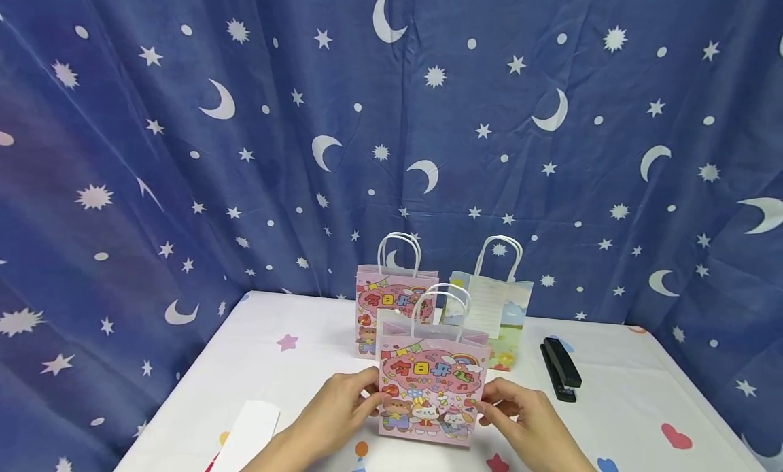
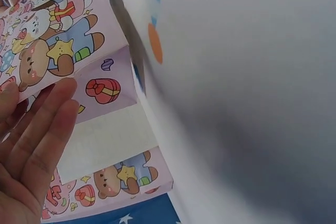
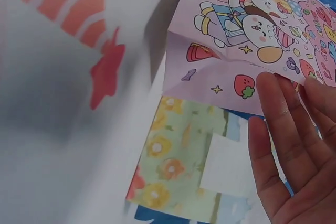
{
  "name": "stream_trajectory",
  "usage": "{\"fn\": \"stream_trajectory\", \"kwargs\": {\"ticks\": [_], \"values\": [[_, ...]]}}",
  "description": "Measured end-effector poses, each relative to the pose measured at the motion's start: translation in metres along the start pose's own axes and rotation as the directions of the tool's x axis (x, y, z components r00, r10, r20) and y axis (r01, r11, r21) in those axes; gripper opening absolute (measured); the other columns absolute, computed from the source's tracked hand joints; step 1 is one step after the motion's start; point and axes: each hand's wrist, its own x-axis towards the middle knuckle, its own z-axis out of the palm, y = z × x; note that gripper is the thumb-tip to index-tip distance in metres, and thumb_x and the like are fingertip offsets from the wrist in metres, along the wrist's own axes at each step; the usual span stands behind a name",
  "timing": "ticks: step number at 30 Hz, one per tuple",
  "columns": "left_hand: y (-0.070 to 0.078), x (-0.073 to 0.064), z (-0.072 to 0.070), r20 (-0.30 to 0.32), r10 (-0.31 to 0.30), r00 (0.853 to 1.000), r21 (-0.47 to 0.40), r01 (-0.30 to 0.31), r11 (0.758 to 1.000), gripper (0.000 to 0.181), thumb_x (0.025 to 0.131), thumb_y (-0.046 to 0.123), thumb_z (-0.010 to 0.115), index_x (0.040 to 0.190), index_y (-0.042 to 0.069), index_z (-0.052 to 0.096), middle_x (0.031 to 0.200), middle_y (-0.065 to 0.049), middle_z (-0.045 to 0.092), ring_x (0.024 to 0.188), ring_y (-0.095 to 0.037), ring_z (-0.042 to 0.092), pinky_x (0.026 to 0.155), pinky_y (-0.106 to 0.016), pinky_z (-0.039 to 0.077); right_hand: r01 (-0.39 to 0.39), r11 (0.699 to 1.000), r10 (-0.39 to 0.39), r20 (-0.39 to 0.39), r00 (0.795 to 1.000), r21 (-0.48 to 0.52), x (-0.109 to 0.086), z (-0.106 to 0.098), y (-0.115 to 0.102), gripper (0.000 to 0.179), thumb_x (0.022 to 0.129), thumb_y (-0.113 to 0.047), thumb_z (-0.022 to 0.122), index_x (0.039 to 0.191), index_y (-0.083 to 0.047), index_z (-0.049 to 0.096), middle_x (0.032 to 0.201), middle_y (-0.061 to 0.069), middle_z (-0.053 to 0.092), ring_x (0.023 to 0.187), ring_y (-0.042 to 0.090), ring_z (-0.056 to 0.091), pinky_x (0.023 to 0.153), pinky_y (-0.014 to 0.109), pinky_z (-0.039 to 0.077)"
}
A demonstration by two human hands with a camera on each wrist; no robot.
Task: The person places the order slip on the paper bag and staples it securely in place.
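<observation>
A pink paper gift bag (image 1: 433,383) with cartoon animals and two white handles stands upright on the table at the front. My left hand (image 1: 342,407) pinches its left side edge, the thumb on the printed front and fingers along the side. At the opposite side edge, my right hand (image 1: 520,414) pinches the bag likewise, with its thumb near the front face. In the right wrist view, the bag's side panel (image 3: 215,80) is creased inward. White paper (image 1: 387,317) shows behind the bag's upper left; whether it is attached is hidden.
Behind stand another pink gift bag (image 1: 366,309) and a flowered bag (image 1: 516,309) with a lined white paper (image 1: 486,309) on its front. A black stapler (image 1: 561,368) lies at the right. White card (image 1: 247,434) lies at front left. A starry blue curtain (image 1: 306,152) borders the table.
</observation>
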Motion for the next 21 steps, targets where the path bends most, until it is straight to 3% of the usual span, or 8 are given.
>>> {"fn": "stream_trajectory", "kwargs": {"ticks": [8, 14, 18, 21], "values": [[0.0, 0.0, 0.004, 0.019, -0.02, 1.0, -0.025, 0.02, 0.999, 0.007, 0.1, 0.02, 0.07, 0.094, 0.019, 0.066, 0.096, 0.002, 0.079, 0.076, -0.002, 0.073, 0.065, -0.016, 0.054, 0.006, 1.0, -0.004, 0.047, 0.999, -0.025, -0.002, -0.001, 0.009, 0.009, 0.1, -0.027, 0.07, 0.097, -0.018, 0.069, 0.084, -0.008, 0.075, 0.074, 0.005, 0.069, 0.066, 0.022, 0.052], [0.0, -0.001, -0.005, 0.036, -0.032, 0.999, -0.038, 0.033, 0.999, 0.011, 0.098, 0.031, 0.073, 0.093, 0.022, 0.067, 0.094, 0.006, 0.079, 0.078, 0.001, 0.072, 0.069, -0.018, 0.056, -0.007, 1.0, 0.008, 0.057, 0.998, -0.031, -0.003, -0.004, 0.008, 0.012, 0.099, -0.031, 0.071, 0.101, -0.019, 0.07, 0.09, -0.009, 0.076, 0.078, 0.004, 0.069, 0.069, 0.022, 0.055], [0.001, 0.001, -0.015, 0.001, -0.062, 0.998, -0.019, 0.062, 0.998, 0.024, 0.093, 0.045, 0.076, 0.092, 0.024, 0.064, 0.089, 0.013, 0.073, 0.081, 0.002, 0.068, 0.071, -0.02, 0.057, -0.066, 0.998, 0.066, 0.014, 0.998, -0.011, -0.004, -0.008, 0.005, 0.025, 0.095, -0.032, 0.077, 0.108, -0.014, 0.066, 0.093, -0.006, 0.072, 0.081, 0.003, 0.066, 0.072, 0.022, 0.056], [0.002, 0.004, -0.023, -0.058, -0.097, 0.994, -0.043, 0.094, 0.995, 0.038, 0.085, 0.055, 0.08, 0.099, 0.025, 0.06, 0.095, 0.015, 0.067, 0.089, -0.003, 0.064, 0.075, -0.023, 0.057, -0.059, 0.998, 0.062, -0.083, 0.995, 0.027, -0.003, -0.011, 0.001, 0.04, 0.088, -0.03, 0.084, 0.116, -0.013, 0.061, 0.096, -0.001, 0.067, 0.086, 0.005, 0.064, 0.075, 0.024, 0.057]]}}
